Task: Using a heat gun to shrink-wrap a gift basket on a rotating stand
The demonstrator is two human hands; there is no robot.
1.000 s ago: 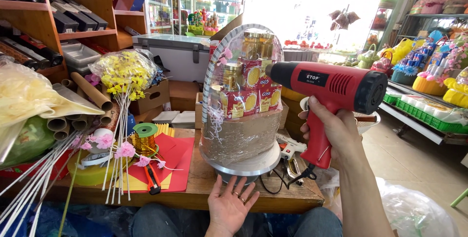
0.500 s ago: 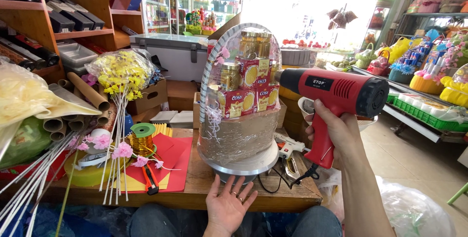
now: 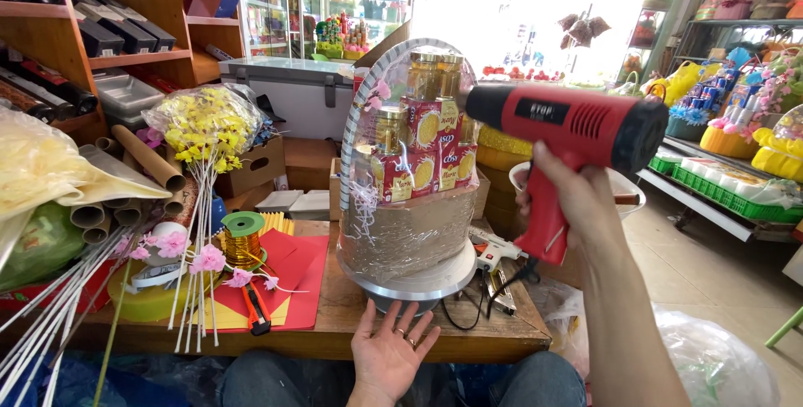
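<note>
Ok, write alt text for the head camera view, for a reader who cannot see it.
A person's right hand aims a red heat gun at a film-wrapped gift basket of jars and boxes on a round turntable, while the left hand, palm up, rests at the wooden table edge. Artificial flowers, red paper and ribbon spools lie to the left.

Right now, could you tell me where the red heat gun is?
The red heat gun is in the right hand, raised right of the wrapped gift basket.

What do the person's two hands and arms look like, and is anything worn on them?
Both forearms are bare, with no sleeves or gloves visible. The left hand wears two thin rings on its fingers. The right hand shows no ring, watch or bracelet.
</note>
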